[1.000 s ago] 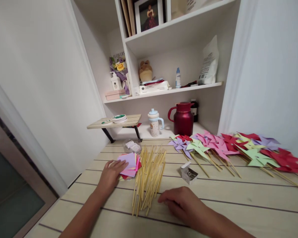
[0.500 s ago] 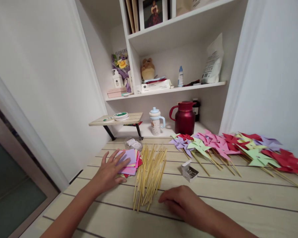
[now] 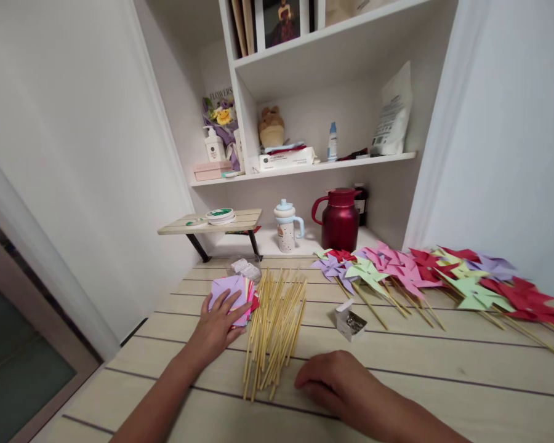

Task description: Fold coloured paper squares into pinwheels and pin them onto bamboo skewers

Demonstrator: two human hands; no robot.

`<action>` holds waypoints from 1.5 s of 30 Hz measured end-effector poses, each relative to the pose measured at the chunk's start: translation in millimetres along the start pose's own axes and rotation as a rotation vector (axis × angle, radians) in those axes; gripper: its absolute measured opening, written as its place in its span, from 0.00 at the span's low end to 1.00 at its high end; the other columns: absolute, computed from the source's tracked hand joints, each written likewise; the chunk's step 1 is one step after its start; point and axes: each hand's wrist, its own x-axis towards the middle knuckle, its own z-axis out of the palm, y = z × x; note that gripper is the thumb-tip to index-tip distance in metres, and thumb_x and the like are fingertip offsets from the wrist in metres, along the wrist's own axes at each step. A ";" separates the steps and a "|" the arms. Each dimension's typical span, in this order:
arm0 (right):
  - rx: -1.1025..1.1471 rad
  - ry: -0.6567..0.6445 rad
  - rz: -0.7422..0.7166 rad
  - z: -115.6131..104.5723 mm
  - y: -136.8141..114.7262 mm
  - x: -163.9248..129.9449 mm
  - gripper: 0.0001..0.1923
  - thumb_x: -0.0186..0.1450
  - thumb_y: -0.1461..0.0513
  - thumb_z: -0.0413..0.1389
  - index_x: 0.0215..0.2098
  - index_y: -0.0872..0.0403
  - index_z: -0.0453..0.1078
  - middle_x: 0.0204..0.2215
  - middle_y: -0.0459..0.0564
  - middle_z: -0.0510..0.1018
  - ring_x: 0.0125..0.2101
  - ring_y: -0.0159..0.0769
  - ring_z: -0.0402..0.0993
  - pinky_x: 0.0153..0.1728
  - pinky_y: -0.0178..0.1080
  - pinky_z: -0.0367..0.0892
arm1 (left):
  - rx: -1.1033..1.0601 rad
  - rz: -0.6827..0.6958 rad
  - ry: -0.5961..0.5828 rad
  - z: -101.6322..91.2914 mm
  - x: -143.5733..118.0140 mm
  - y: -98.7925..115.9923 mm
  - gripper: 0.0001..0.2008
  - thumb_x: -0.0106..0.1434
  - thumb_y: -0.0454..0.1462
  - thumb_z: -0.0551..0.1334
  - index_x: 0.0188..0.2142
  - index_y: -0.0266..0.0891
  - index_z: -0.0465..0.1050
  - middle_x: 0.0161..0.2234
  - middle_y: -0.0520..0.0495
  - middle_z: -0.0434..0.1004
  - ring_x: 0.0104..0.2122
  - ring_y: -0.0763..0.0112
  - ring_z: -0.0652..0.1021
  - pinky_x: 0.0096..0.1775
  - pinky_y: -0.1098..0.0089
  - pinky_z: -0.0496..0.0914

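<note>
My left hand (image 3: 218, 326) lies on a stack of coloured paper squares (image 3: 228, 288), purple on top, with its fingers spread over the near edge. Just right of the stack is a loose bundle of thin wooden sticks (image 3: 274, 329). My right hand (image 3: 335, 381) rests palm down on the wooden table (image 3: 443, 369), fingers curled, its fingertips close to the near ends of the sticks. It holds nothing that I can see. A small open box of metal pins (image 3: 349, 321) stands right of the sticks.
A row of finished paper pinwheels (image 3: 425, 271) on sticks covers the table's right back. Behind stand a red jug (image 3: 340, 219), a sippy cup (image 3: 286, 227), a small wooden riser (image 3: 212, 223) and white shelves. A wall runs along the left.
My left hand slid onto the paper stack and shifted slightly right, its fingers spreading then closing a little. My right hand stayed almost still by the sticks.
</note>
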 end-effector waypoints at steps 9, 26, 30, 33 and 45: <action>0.011 0.002 -0.007 2.9 2.4 -0.1 0.14 0.64 0.67 0.51 0.38 0.50 0.78 0.34 0.45 0.83 0.34 0.34 0.78 0.37 0.30 0.67 | -0.082 -0.056 0.083 -8.1 1.1 -7.2 0.29 0.62 0.49 0.62 0.62 0.55 0.62 0.60 0.48 0.70 0.60 0.57 0.66 0.61 0.51 0.51; 0.005 -0.028 -0.003 2.8 1.3 0.6 0.15 0.68 0.64 0.49 0.38 0.51 0.79 0.34 0.48 0.83 0.35 0.35 0.77 0.38 0.32 0.66 | -0.090 -0.340 0.070 -23.7 19.3 -18.4 0.16 0.65 0.44 0.58 0.49 0.49 0.76 0.60 0.42 0.70 0.63 0.51 0.62 0.61 0.44 0.45; 0.005 -0.036 -0.012 2.9 1.6 0.6 0.15 0.68 0.64 0.49 0.38 0.51 0.78 0.35 0.48 0.83 0.35 0.35 0.76 0.38 0.32 0.66 | -0.147 -0.350 0.006 -21.3 27.3 -12.7 0.19 0.64 0.47 0.59 0.52 0.46 0.75 0.60 0.38 0.70 0.63 0.48 0.62 0.60 0.41 0.42; 0.002 -0.038 -0.013 2.2 0.9 0.1 0.14 0.68 0.64 0.49 0.39 0.51 0.78 0.36 0.48 0.83 0.36 0.35 0.76 0.38 0.32 0.65 | -0.222 -0.352 -0.047 -19.9 29.7 -11.9 0.21 0.61 0.47 0.61 0.52 0.46 0.74 0.57 0.38 0.74 0.60 0.49 0.67 0.60 0.41 0.41; -0.016 -0.026 -0.006 4.0 1.3 0.1 0.13 0.66 0.66 0.50 0.36 0.50 0.78 0.34 0.45 0.83 0.34 0.32 0.76 0.36 0.30 0.64 | -0.742 -0.528 -0.081 -26.1 32.7 -16.8 0.28 0.54 0.49 0.65 0.52 0.39 0.75 0.55 0.38 0.75 0.52 0.53 0.74 0.53 0.58 0.66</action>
